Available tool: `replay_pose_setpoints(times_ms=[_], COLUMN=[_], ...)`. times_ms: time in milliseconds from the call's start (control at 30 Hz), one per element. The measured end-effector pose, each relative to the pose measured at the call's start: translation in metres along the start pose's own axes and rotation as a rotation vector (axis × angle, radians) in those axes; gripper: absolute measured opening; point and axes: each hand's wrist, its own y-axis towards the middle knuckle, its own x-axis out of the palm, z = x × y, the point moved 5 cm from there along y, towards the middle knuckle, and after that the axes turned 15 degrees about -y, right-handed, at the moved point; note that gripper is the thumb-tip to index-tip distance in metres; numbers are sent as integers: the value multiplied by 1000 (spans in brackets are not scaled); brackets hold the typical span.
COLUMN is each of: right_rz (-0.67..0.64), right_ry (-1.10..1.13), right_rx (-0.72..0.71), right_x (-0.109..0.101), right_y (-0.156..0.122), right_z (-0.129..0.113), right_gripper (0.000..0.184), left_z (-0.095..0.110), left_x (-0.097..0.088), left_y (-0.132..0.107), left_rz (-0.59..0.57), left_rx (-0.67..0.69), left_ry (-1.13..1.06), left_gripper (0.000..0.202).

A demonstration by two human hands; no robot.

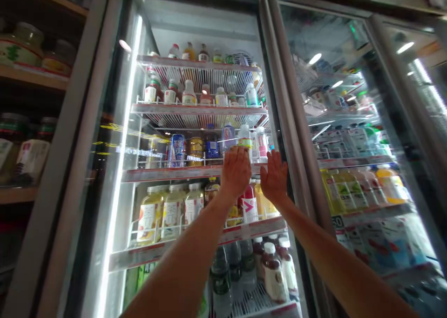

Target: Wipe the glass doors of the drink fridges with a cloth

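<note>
My left hand [236, 171] is raised in front of the middle shelf of an upright glass-front drinks fridge, fingers pointing up and the back of the hand toward me. Just behind its fingertips stands a white-capped bottle [245, 135] with a green and yellow label. To the right, beside the door frame, my right hand [275, 176] is held up flat, thumb apart, nothing in it. A red bottle with a white label [249, 208] shows between and below the hands. Reflections lie on the glass door [118, 136]; whether either palm touches it I cannot tell.
Juice bottles [171, 212] line the shelf below, and dark bottles with white caps [274, 274] stand at the bottom. A blue can [176, 149] sits on the middle shelf. A metal door frame [296, 122] separates a second fridge at right. Jars [33, 155] fill wooden shelves at left.
</note>
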Motion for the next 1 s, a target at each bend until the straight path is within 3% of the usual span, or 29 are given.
replay_pose_setpoints(times_ms=[67,133,200,267,333,400,500,567,600,667,767,833,900,1000], right_rz=[9,6,-4,-14,-30,-52,-90,-120,-132,-147,-142,-132,-131,-139], right_ry=[-2,-7,-18,-33,-39,-33,-9,2,3,-3,-10,-10,-14,-14], right_rx=[-10,-20,-21,-30,-72,-149,-231,-210,-183,-142,-152,-160,-174,-246], right_x=[1,1,1,-1,-3,-5,-9,-9,-8,-5,0,0,-1,-4], right_y=[-1,-2,-3,-6,-7,-5,10,26,34,46,50,47,44,41], right_z=[-2,-1,1,2,-2,-14,-41,-57,-63,-70,-72,-71,-70,-73], right_gripper=[53,53,52,51,50,49,48,47,47,47,48,49,49,48], left_z=[-5,-25,-58,-92,-111,-104,-63,-44,-44,-66,-120,-142,-140,-102], left_x=[5,-4,-26,-54,-73,-70,-38,-23,-24,-39,-82,-101,-101,-70], left_y=[-1,-1,-1,-3,-8,-13,-19,-22,-22,-20,-20,-24,-29,-29], left_rz=[-26,-68,-62,35,157,177,12,-100,-125,-110,46,168,229,84], left_rx=[61,74,8,-119,-240,-253,-29,123,150,103,-88,-210,-284,-148], left_ry=[5,8,23,56,78,67,16,-3,-3,14,61,81,79,37], left_gripper=[45,46,45,47,49,49,47,45,45,46,52,55,55,54])
